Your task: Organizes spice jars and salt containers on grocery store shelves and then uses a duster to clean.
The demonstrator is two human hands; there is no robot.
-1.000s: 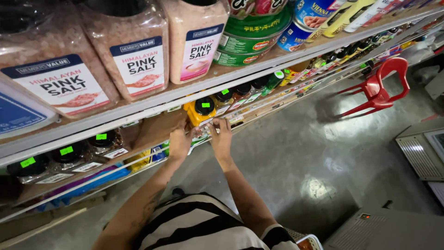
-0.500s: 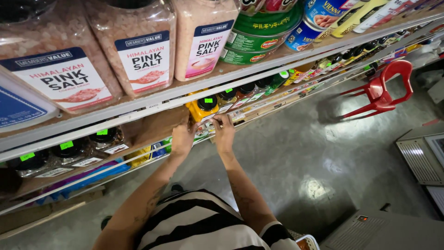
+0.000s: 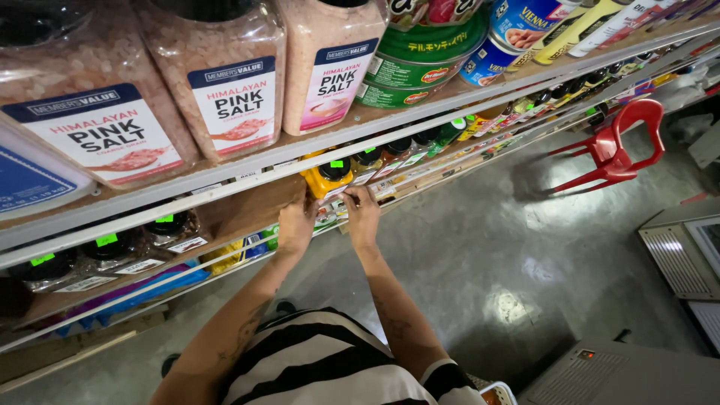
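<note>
You had both hands up at the middle shelf (image 3: 247, 214). Your left hand (image 3: 297, 223) and right hand (image 3: 363, 214) rested at its front edge, either side of a yellow jar (image 3: 328, 180) with a black lid and a small green sticker on top. The fingers of both hands curled against the rail right below that jar, touching small white tags there; I could not tell whether either hand actually gripped anything.

On the top shelf, three big clear tubs of pink salt (image 3: 225, 75) stood in a row, each with a white label under a dark blue band. Right of them lay stacked green cans (image 3: 427, 56) and a blue can (image 3: 517, 34) with a picture of sausages. A blue and white package (image 3: 30, 180) sat at the far left.

Along the middle shelf, right of the yellow jar, ran a line of dark bottles (image 3: 405, 146) with black and green caps. Left of your hands, past a bare stretch of brown board, sat dark-lidded jars (image 3: 112, 247) with green stickers and white tags.

A red plastic chair (image 3: 615, 146) stood on the grey floor (image 3: 480, 262) to your right, near a white appliance (image 3: 686, 251).
</note>
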